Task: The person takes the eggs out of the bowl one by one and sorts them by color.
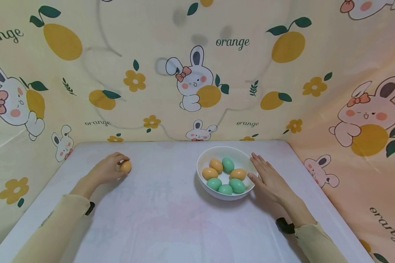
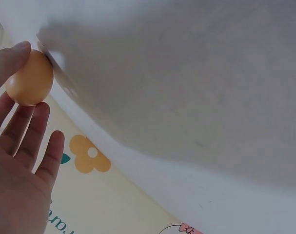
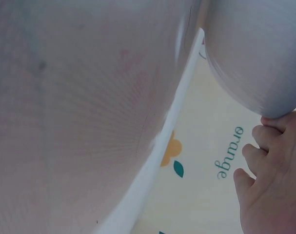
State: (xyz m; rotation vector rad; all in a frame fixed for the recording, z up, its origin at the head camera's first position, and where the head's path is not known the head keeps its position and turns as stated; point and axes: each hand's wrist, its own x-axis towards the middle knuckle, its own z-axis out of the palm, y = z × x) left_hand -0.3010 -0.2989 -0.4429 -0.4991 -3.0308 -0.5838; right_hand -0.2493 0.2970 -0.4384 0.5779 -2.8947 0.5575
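Over the left part of the table, my left hand (image 1: 109, 168) pinches a light brown egg (image 1: 125, 167) between thumb and fingertips. The left wrist view shows the same egg (image 2: 30, 79) under the thumb, the lower fingers spread and nearly straight. A white bowl (image 1: 228, 197) stands right of the middle, with several green eggs (image 1: 228, 165) and three light brown eggs (image 1: 210, 173) inside. My right hand (image 1: 272, 183) lies along the bowl's right side, fingers extended, fingertips at the rim. From the right wrist, the bowl's outer wall (image 3: 260, 53) appears above the fingers.
The table (image 1: 158, 219) has a pale, smooth cover. Behind it and at both sides hangs a cream cloth (image 1: 240, 69) printed with rabbits, oranges and flowers. A dark band (image 1: 285, 226) sits at the right wrist, another (image 1: 90, 208) at the left.
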